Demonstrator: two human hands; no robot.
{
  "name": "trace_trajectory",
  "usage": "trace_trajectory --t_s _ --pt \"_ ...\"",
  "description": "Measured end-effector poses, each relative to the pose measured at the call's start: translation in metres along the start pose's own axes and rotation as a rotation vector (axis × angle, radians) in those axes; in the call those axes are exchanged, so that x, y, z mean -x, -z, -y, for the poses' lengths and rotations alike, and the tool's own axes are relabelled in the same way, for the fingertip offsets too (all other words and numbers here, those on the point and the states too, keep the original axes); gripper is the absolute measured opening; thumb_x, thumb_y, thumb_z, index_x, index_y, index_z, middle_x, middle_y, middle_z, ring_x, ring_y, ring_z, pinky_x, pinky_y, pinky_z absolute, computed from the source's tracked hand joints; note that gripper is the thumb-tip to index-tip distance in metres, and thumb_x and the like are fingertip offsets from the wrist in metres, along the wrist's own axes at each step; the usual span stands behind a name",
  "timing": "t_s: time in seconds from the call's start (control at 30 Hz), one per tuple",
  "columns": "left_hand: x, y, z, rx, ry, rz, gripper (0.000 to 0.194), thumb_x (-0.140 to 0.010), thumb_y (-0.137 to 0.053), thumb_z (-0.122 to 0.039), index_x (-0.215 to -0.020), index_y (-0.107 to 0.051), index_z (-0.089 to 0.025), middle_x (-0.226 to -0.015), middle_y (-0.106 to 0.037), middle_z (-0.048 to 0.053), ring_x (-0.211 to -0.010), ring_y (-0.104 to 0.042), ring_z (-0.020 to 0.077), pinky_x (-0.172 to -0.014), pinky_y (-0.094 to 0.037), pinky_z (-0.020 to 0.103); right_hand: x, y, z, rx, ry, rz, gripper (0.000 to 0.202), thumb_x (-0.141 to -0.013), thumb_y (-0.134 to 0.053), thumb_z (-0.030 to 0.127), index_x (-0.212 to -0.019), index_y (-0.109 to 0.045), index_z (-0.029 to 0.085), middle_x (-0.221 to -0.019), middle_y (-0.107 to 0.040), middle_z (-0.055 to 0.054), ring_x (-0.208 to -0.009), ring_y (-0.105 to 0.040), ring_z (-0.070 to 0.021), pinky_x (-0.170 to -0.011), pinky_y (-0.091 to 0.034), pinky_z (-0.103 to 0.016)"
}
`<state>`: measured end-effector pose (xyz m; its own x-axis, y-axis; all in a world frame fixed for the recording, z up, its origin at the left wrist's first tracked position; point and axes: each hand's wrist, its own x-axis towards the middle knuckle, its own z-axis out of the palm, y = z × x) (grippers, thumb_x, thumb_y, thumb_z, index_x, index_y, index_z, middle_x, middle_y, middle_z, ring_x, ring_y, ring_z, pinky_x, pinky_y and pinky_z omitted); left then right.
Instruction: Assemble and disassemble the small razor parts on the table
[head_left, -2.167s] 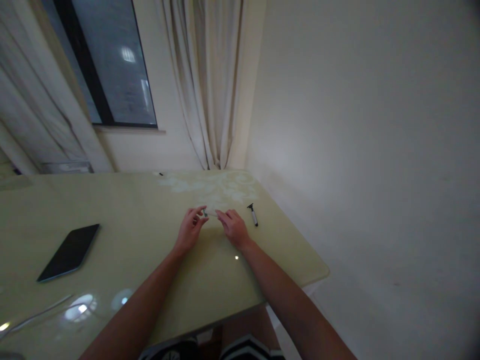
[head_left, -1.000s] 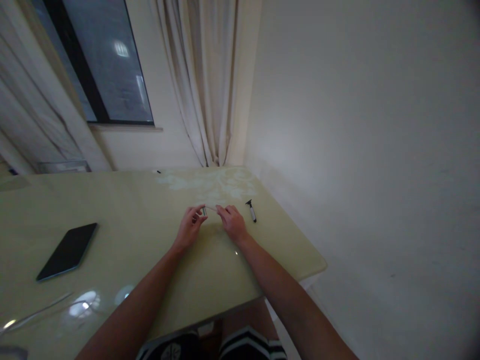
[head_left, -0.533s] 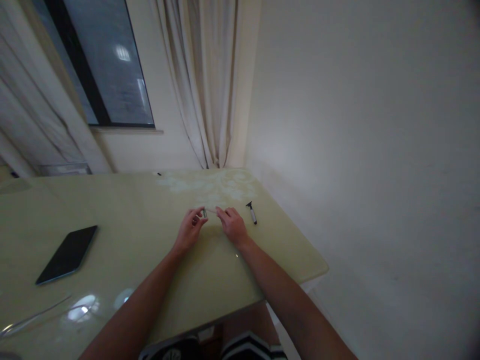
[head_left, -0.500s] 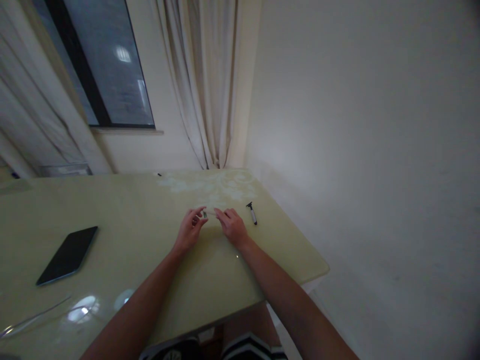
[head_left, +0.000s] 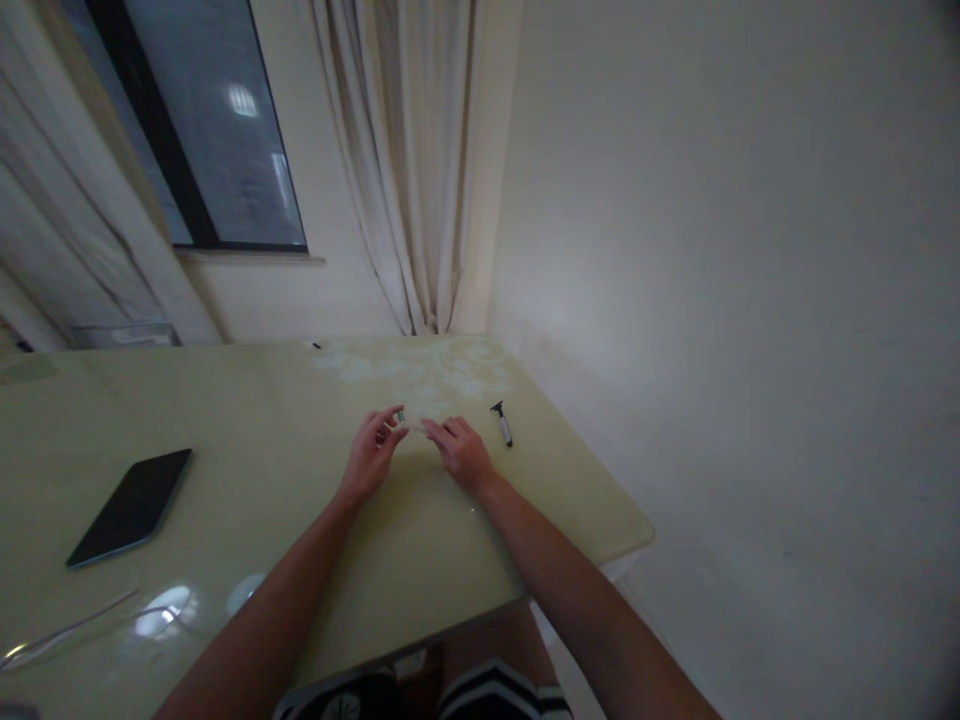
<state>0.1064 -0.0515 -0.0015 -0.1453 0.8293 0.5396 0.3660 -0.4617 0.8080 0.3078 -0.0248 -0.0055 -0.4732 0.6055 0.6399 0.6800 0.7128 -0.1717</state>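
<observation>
Between my hands, just above the table, is a small pale, partly see-through piece (head_left: 414,427) with a dark greenish bit at its left end; its kind is too small to make out. My left hand (head_left: 370,452) pinches that left end between thumb and fingers, the other fingers curled. The opposite end is in the closed fingers of my right hand (head_left: 460,453). To the right of my right hand, apart from it, a razor (head_left: 502,424) with a black head and grey handle lies on the table.
A dark tablet (head_left: 131,508) lies on the glossy pale table (head_left: 247,430) at the left. Nearer, a clear cable-like strand (head_left: 71,632) stretches over the surface. A tiny black item (head_left: 316,346) sits by the far edge. A wall (head_left: 712,350) borders the table's right side.
The greenish end has swung from the lower side to the upper side of the pinch in my left hand. My left hand has shifted slightly left; the razor and tablet stay put.
</observation>
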Motion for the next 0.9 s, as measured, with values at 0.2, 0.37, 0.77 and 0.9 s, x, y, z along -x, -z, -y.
trace_trajectory --t_s 0.2,0.37,0.77,0.9 --pt "0.0005 0.0008 -0.0004 -0.011 0.016 0.006 0.037 -0.086 -0.066 -0.036 -0.121 -0.07 -0.024 -0.093 -0.055 0.0 -0.064 -0.051 0.0108 -0.059 -0.047 0.024 -0.0005 0.0006 0.0005 -0.015 -0.029 -0.02 0.034 -0.109 -0.047 0.029 -0.135 -0.069 0.021 -0.092 -0.066 -0.01 -0.093 -0.058 -0.0233 -0.085 -0.05 -0.032" --pt "0.0011 0.0001 -0.0006 -0.019 0.008 0.011 0.036 -0.086 -0.066 -0.035 -0.12 -0.07 -0.024 -0.093 -0.055 0.0 -0.065 -0.052 0.0108 -0.06 -0.048 0.025 -0.0009 0.0006 0.0018 -0.009 -0.035 -0.029 0.033 -0.109 -0.048 0.029 -0.133 -0.07 0.021 -0.092 -0.066 -0.009 -0.092 -0.058 -0.0231 -0.085 -0.05 -0.031" --pt "0.0018 0.0001 0.0 -0.03 0.006 0.034 0.037 -0.086 -0.066 -0.036 -0.121 -0.07 -0.023 -0.091 -0.054 0.0 -0.065 -0.052 0.0112 -0.062 -0.049 0.025 -0.0018 -0.0013 0.0032 0.028 -0.062 0.01 0.032 -0.108 -0.05 0.029 -0.133 -0.069 0.022 -0.093 -0.067 -0.01 -0.094 -0.059 -0.0229 -0.086 -0.05 -0.031" --pt "0.002 0.0003 0.0001 -0.032 0.006 0.033 0.037 -0.086 -0.067 -0.036 -0.121 -0.07 -0.024 -0.091 -0.054 0.0 -0.065 -0.052 0.0114 -0.062 -0.049 0.026 -0.0023 0.0005 0.0042 0.017 -0.066 0.024 0.033 -0.108 -0.049 0.03 -0.134 -0.069 0.024 -0.095 -0.067 -0.01 -0.096 -0.059 -0.023 -0.087 -0.05 -0.031"
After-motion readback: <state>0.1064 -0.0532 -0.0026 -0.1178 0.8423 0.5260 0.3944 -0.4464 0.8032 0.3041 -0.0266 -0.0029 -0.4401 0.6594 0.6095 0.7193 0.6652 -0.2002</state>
